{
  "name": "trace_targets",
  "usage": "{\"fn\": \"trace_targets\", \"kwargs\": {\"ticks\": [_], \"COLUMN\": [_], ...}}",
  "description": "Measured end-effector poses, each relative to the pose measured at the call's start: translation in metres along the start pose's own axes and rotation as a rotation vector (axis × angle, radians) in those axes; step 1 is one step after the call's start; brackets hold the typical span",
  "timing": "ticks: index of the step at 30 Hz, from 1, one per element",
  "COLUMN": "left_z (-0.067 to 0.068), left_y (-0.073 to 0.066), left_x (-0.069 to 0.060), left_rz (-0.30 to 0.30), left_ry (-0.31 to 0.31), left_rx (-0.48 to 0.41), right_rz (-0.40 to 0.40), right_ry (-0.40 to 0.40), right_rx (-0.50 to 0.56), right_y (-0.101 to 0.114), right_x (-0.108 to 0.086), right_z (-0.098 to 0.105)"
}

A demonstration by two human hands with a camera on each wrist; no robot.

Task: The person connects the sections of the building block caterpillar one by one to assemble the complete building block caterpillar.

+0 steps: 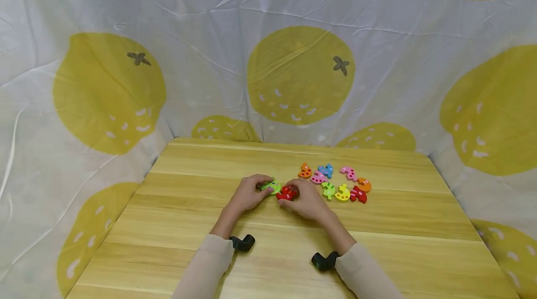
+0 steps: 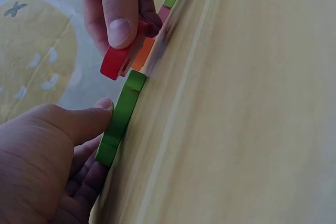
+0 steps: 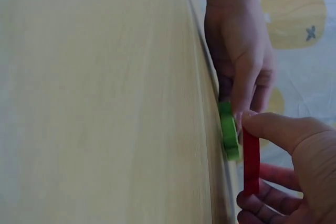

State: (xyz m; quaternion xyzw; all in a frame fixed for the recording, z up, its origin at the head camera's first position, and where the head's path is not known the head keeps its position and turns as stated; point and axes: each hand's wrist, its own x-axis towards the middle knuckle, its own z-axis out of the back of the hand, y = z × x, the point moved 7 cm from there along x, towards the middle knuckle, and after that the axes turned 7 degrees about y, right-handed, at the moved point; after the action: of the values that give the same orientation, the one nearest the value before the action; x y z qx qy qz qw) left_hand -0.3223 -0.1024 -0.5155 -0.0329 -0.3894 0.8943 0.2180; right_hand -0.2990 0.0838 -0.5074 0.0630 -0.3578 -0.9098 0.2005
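Observation:
My left hand (image 1: 248, 193) grips a green piece (image 1: 274, 186) with a face on it, thumb on its near edge and fingers at its far side; the left wrist view shows the green piece (image 2: 122, 119) lying low at the tabletop. Between the thumb and fingers of my right hand (image 1: 308, 200) is a red piece (image 1: 286, 193) marked 2, pinched by its edges. In the left wrist view the red piece (image 2: 116, 62) is tilted and raised a little above the table, close to the green piece's end. Whether the two touch, I cannot tell.
Several coloured pieces lie right of my right hand, among them an orange one (image 1: 305, 171), a blue one (image 1: 326, 171), a yellow one (image 1: 342, 193) and a red one (image 1: 358, 194). A patterned cloth (image 1: 293, 5) hangs behind the wooden table (image 1: 277, 261).

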Motion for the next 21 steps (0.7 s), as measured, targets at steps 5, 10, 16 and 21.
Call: {"fn": "trace_targets", "kwargs": {"ticks": [5, 10, 16, 21], "left_z": [-0.0001, -0.0005, -0.0016, -0.0010], "left_y": [-0.0003, 0.0018, 0.0037, 0.0021], "left_x": [-0.0005, -0.0003, 0.0000, -0.0007], "left_rz": [-0.002, 0.004, 0.018, 0.019], "left_ry": [0.003, -0.001, 0.004, 0.000], "left_rx": [0.000, -0.017, -0.027, -0.033], "right_rz": [0.000, -0.005, -0.029, -0.043], "right_ry": [-0.011, -0.022, -0.006, -0.005], "right_rx": [0.003, 0.003, -0.034, -0.030], "right_y": [0.0014, 0.0038, 0.0047, 0.0052], "right_x": [0.0028, 0.0053, 0.0084, 0.0093], "right_z": [-0.0038, -0.0041, -0.0065, -0.0066]}}
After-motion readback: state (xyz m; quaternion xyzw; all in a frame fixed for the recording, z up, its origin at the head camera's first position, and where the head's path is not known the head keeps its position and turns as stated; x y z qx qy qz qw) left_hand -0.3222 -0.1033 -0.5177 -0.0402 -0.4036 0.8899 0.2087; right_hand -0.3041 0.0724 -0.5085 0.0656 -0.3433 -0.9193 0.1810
